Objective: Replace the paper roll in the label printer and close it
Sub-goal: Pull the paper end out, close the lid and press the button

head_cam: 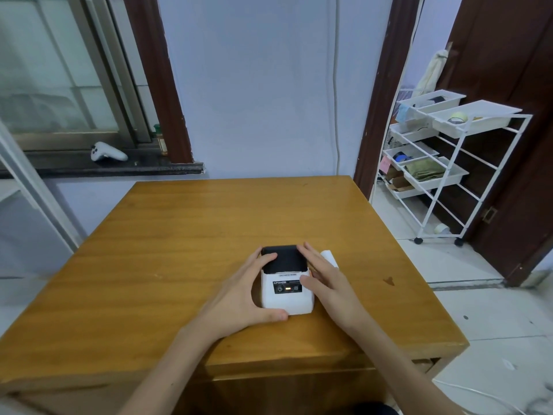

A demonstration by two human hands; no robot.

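Note:
A small white label printer [287,290] with a black lid lies near the front of the wooden table [185,244], and its lid is down. My left hand [242,292] wraps the printer's left side, with the thumb at its front corner and the fingers on the lid's left edge. My right hand [324,277] lies against the printer's right side, fingers straight along the lid and thumb on the white top. A white paper roll [329,257] lies on the table just right of the printer, partly hidden behind my right hand.
The table butts against a pale wall. A white wire trolley [443,172] with trays stands on the tiled floor to the right. On the window sill at the left lies a white controller [108,152]. The table's front edge is close to my arms.

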